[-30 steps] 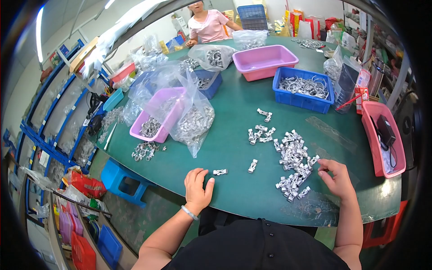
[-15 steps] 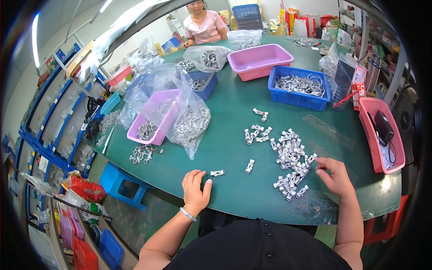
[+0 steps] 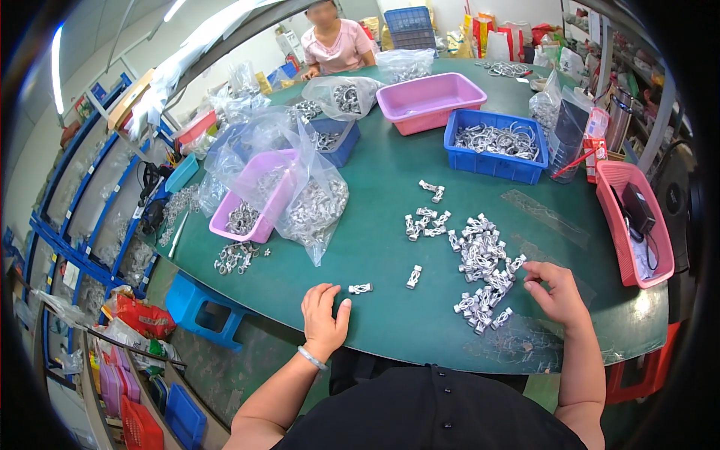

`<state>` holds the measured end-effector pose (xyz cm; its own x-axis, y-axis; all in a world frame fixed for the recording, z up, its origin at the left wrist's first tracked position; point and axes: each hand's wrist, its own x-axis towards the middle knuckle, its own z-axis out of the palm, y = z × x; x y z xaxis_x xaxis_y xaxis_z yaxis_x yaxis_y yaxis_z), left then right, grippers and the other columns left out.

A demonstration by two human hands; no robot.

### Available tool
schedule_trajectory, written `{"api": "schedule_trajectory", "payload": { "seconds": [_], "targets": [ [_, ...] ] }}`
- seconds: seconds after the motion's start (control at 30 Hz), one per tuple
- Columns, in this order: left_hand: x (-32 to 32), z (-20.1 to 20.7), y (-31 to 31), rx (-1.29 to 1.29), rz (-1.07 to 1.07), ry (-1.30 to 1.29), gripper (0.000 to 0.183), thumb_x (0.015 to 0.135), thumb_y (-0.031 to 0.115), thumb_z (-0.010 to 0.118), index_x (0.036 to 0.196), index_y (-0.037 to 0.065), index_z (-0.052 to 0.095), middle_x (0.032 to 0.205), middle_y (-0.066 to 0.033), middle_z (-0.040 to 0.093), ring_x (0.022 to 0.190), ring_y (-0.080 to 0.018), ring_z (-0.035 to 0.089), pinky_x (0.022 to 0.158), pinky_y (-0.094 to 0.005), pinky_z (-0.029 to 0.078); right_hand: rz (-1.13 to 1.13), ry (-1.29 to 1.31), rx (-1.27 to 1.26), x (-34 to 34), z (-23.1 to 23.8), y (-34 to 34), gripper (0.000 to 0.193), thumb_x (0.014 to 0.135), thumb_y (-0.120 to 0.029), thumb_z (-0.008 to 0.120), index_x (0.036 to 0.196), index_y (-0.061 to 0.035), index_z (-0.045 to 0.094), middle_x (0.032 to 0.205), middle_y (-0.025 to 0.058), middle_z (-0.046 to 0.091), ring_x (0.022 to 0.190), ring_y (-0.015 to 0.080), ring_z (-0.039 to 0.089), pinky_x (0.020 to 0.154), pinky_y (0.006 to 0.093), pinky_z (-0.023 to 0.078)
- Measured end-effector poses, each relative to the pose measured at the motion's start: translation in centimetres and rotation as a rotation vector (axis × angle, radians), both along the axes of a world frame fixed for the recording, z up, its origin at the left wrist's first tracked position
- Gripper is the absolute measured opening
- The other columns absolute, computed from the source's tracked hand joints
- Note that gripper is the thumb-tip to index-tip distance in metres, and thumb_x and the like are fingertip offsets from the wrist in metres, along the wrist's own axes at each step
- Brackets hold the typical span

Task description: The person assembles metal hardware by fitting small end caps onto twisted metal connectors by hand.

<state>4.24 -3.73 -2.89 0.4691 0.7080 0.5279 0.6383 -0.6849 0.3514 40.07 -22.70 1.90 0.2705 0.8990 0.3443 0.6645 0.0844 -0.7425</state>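
The pile of small white bundles [image 3: 484, 251] lies on the green table [image 3: 382, 217] in front of the person, and the right hand [image 3: 559, 295] is at its right edge, thumb and forefinger apart; whether a fingertip touches the outermost bundle cannot be told. Well to the left of the pile, the left hand [image 3: 324, 319] rests at the table's near edge, fingers close together, thumb spread from them, nothing in its grasp. A sideways bundle [image 3: 360, 288] lies just beside its fingertips, and a lone bundle [image 3: 414, 277] stands between that one and the pile. A loose cluster [image 3: 427, 223] sits near the pile, on its far left side. Beyond the pile is a blue bin [image 3: 491, 166] of grey coils; well to its right, a red basket [image 3: 616, 238]; far to its left, a clear bag [image 3: 319, 210] of metallic-looking parts.
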Motion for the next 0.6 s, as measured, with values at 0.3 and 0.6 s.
{"api": "schedule_trajectory", "payload": {
  "seconds": [0.3,0.6],
  "targets": [
    [0.27,0.35,-0.21,0.017,-0.002,0.001,0.025,0.076,0.014,0.058,0.097,0.000,0.056,0.101,-0.0150,0.053,0.096,-0.0313,0.048,0.086,-0.0387,0.036,-0.016,0.005,0.002,0.03,0.07,-0.08,0.027,0.073,-0.002,0.062,0.100,0.0002,0.058,0.078,0.0121,0.061,0.071,0.0217,0.061,0.062,0.0300,0.047],
    [0.07,0.10,-0.18,-0.016,-0.010,0.005,0.029,0.077,0.018,0.057,0.100,0.000,0.055,0.103,-0.0154,0.051,0.099,-0.0325,0.046,0.088,-0.0408,0.033,0.002,0.014,-0.023,0.15,0.12,-0.30,0.027,0.074,-0.003,0.062,0.101,-0.0001,0.058,0.081,0.0130,0.061,0.072,0.0210,0.061,0.062,0.0290,0.047]
  ]
}}
